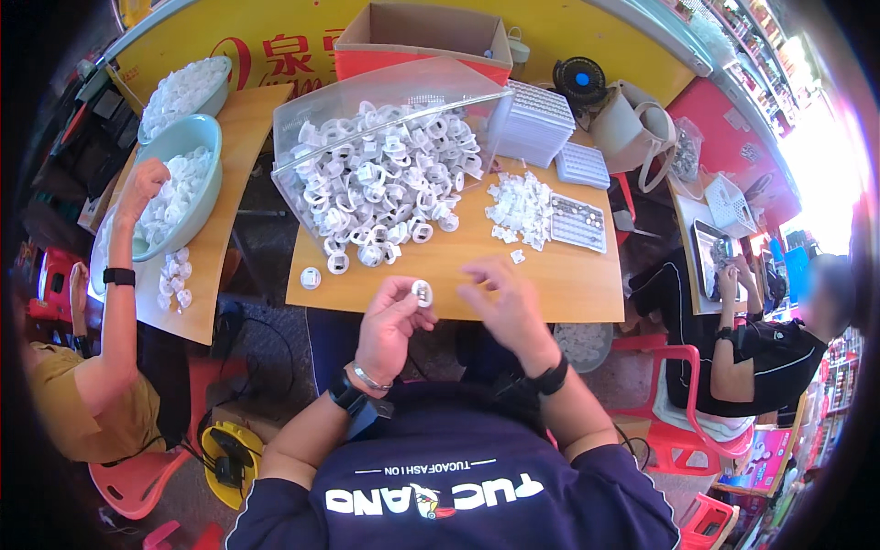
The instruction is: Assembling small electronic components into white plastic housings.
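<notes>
My left hand (pixel 387 323) is closed in a pinch on a small round white plastic part (pixel 422 293), just past the table's near edge. A small dark fitting shows in the middle of that part. To its right, my right hand (pixel 504 307) is blurred by motion, its thumb and fingers apart with nothing visible between them. Beyond both hands, a clear plastic bin (pixel 302 197) spills a heap of similar white parts (pixel 385 174) onto the table (pixel 477 289). One single white part (pixel 311 278) lies by the left corner.
Small flat white pieces (pixel 518 209) lie beside a tray of small parts (pixel 577 225). Stacked white trays (pixel 532 124), a cardboard box (pixel 422 41) and a black fan (pixel 579 81) stand behind. Tubs of white parts (pixel 188 183) are at left. Co-workers (pixel 110 385) sit on both sides.
</notes>
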The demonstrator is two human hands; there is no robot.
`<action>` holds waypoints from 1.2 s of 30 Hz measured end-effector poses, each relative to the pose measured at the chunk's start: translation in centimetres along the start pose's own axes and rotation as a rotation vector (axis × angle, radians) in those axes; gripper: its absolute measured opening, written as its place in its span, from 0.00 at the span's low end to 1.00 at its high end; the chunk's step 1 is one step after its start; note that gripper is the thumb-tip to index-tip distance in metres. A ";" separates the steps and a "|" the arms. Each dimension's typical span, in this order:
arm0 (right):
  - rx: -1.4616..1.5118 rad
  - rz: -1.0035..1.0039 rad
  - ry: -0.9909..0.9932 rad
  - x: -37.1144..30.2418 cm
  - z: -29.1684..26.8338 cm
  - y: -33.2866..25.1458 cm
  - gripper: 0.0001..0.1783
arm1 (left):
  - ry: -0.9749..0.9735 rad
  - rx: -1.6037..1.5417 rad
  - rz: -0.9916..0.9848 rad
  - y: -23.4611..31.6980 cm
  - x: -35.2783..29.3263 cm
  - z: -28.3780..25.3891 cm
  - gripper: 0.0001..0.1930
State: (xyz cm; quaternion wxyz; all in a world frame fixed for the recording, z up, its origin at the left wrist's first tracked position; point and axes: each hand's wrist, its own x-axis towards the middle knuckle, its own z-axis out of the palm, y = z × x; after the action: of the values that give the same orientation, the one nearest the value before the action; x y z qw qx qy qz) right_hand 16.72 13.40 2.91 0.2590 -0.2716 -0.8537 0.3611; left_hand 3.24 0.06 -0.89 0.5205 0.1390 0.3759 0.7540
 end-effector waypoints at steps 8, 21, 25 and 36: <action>-0.420 0.278 0.096 2.0 -4.5 6.3 0.10 | -0.098 -0.182 -0.022 0.4 0.2 -1.3 0.10; -0.372 0.216 0.165 2.1 -3.7 7.2 0.07 | -0.156 -0.245 -0.146 -0.4 0.5 -0.8 0.10; -0.302 0.167 0.010 1.9 -4.9 6.3 0.07 | -0.139 -0.243 -0.160 -0.5 0.6 -0.9 0.10; -0.643 -0.128 0.091 1.5 -3.1 7.9 0.06 | -0.184 -0.245 -0.192 -0.5 1.0 -0.4 0.11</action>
State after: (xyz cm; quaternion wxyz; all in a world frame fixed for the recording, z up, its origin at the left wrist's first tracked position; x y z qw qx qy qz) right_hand 19.77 20.51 -0.83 0.2198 -0.3011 -0.9269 0.0435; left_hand 2.92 0.84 -1.75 0.6353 0.1063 0.2438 0.7250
